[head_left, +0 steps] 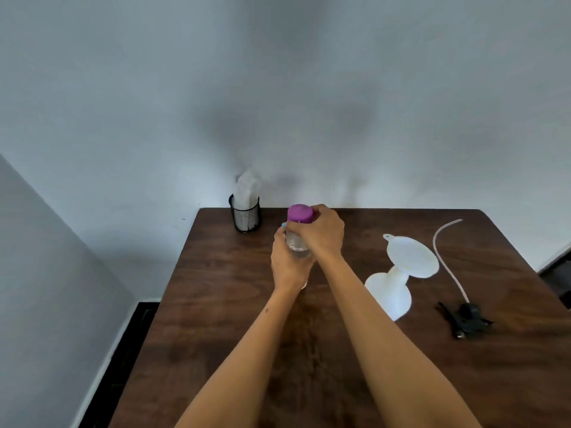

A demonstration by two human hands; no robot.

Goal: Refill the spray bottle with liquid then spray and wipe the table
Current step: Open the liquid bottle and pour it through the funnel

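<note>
At the centre of the frame the clear refill bottle (297, 245) stands upright on the bench (216, 304), long axis vertical. The left hand (285, 264) wraps its body while the right hand (324, 233) has fingers curled on the purple cap (299, 214) directly above. The white spray bottle (391, 291) with funnel (412, 257) stands at right, nearer the right hand; no writing is readable.

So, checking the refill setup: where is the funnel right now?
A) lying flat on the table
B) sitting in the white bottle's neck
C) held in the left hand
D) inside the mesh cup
B: the funnel sits in the neck of the white bottle, untouched by either hand.
</note>
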